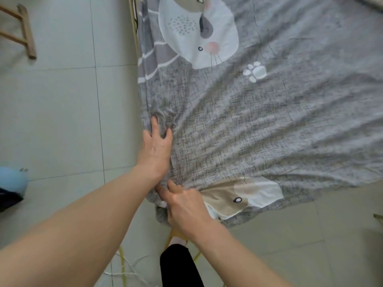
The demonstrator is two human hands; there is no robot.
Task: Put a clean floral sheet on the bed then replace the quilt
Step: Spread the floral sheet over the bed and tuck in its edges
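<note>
The grey quilt (259, 125) with cat prints lies spread over the bed, its near corner hanging toward the tiled floor (62, 121), probably so it can be squared up. The left hand (158, 145), arm stretched out, bunches the cloth at the quilt's side edge, while the right hand (182, 204), wrist bent, pinches that near corner. No floral sheet shows.

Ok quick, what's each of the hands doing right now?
Left hand: gripping a bunched fold of the grey quilt.
Right hand: pinching the quilt's corner edge.
</note>
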